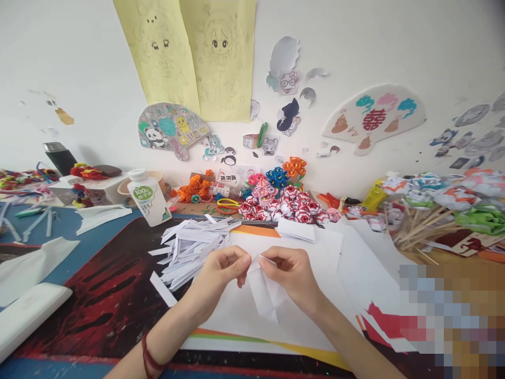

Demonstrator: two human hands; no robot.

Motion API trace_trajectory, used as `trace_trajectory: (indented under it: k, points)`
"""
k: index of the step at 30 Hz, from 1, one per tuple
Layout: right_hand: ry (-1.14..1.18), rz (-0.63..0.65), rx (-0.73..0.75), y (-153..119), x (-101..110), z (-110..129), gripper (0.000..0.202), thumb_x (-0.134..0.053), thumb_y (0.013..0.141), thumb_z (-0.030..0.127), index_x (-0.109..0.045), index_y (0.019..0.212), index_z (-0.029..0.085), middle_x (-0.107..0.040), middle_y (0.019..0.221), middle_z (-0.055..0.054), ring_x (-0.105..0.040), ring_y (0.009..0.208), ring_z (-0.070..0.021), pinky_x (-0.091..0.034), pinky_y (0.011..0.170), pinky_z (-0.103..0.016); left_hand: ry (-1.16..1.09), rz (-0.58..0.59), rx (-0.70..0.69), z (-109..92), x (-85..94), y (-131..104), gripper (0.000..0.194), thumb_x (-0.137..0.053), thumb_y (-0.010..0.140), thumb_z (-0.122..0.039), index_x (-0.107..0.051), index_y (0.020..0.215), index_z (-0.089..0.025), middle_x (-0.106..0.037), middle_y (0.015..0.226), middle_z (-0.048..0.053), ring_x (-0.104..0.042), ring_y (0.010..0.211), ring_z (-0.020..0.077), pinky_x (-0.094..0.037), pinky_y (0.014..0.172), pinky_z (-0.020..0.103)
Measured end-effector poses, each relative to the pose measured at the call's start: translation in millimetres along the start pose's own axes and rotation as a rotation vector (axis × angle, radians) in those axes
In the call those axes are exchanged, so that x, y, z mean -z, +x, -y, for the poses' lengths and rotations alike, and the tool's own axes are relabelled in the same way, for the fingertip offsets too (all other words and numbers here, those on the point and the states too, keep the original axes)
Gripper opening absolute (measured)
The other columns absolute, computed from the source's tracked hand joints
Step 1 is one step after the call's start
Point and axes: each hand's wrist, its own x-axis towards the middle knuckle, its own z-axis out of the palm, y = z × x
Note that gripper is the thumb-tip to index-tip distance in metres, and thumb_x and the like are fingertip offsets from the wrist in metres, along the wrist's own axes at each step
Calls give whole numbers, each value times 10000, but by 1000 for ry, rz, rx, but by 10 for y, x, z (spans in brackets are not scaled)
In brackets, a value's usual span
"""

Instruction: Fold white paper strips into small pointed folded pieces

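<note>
Both my hands work over a stack of white paper sheets (232, 310) at the middle of the desk. A small folded piece of white paper (265, 297) hangs down between them. My right hand (290, 271) pinches its upper edge between thumb and fingers. Close beside it, my left hand (226, 266) is closed, thumb pressed to forefinger at the paper's top left corner. Fingertips cover part of the fold there. To the left lies a heap of narrow white paper strips (193, 250), partly behind my left wrist.
A white bottle (148, 197) stands behind the strips. Paper flowers (294, 204) line the wall at the back, with more on sticks (430, 221) at right. A white case (33, 316) lies at left. Red paper scraps (389, 321) rest at the right front.
</note>
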Motion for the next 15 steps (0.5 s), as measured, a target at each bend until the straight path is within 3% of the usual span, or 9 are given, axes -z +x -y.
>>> trace_trajectory:
  k: [6,15]
  points:
    - [-16,63,7,-7,-11,20,136,-618,805,215,-691,708,155,-613,645,-10,-517,601,-126,-405,548,-223,-107,4,14,-3,-2,7,198,-681,789,-345,-650,799,-149,-517,705,-12,-408,593,86,-357,541,202]
    - [-74,104,9,-20,-13,13,154,-604,813,230,-696,718,151,-603,654,-15,-470,610,-123,-379,552,-230,-104,10,24,-14,29,14,197,-722,752,-325,-673,740,-134,-545,647,-6,-414,574,83,-342,517,202]
